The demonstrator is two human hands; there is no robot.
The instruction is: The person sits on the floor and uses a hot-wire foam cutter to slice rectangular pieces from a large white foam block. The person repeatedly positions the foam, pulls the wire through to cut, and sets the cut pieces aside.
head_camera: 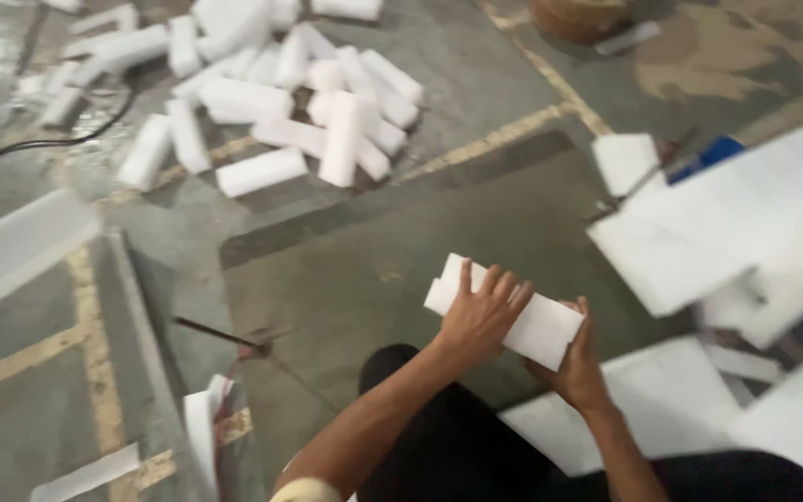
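Note:
I hold a white foam block (539, 326), a long rectangular bar, over the concrete floor in front of my knee. My left hand (481, 314) lies over its top with fingers spread across it. My right hand (573, 364) grips it from below at the right end. The block tilts down to the right. My dark trousers (448, 437) fill the lower middle of the view.
A heap of similar white foam blocks (271, 102) lies on the floor at the upper left. Large white foam sheets (745, 223) sit at the right. A black cable (48, 139) runs at the far left, and a thin metal rod (225, 336) lies at lower left.

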